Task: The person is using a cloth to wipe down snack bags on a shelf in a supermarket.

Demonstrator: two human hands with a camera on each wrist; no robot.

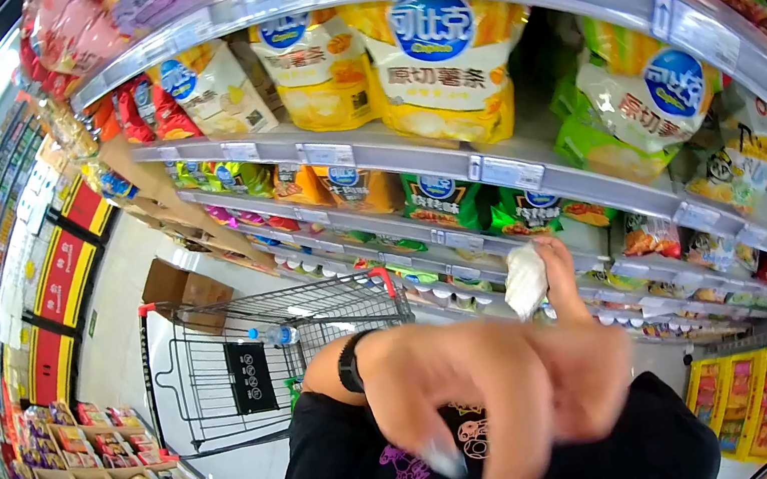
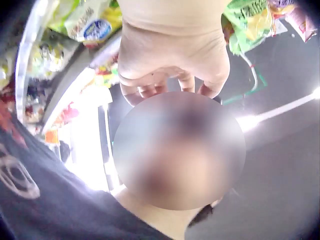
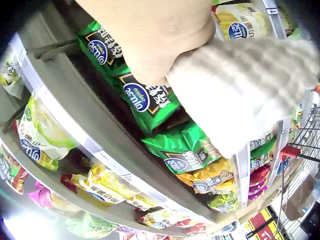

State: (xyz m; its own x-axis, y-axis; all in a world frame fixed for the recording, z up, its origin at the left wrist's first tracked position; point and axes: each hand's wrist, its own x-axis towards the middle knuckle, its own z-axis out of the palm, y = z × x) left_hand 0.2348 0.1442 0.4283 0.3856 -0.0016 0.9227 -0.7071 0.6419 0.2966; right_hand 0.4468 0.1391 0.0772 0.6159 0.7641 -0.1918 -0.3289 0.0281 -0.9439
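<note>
Your left hand (image 1: 487, 374) fills the middle of the head view nearest the camera, motion-blurred, a dark wristband (image 1: 348, 363) on its wrist, its fingers spread and loosely bent downward in front of your black shirt (image 1: 329, 462), with nothing visible in its hold. Beyond it your right hand (image 1: 562, 275) is raised by the snack shelves (image 1: 339, 154), fingers curled round a white cloth (image 1: 526, 282); the cloth lies on the side of that hand facing the shopping cart (image 1: 249, 376), apart from your left hand in depth as far as you can judge, and looks small, pale and bunched. A bottle (image 1: 278, 335) lies in the cart. In the left wrist view your left hand hangs with parted fingers bent toward a blurred oval (image 2: 180, 150), which hides what their tips touch; the cloth is out of sight. In the right wrist view your right hand has the cloth at one end, its fingertips hidden, and the cloth extends from it, white with soft greyish ridges, in front of green chip bags (image 3: 142, 102).
</note>
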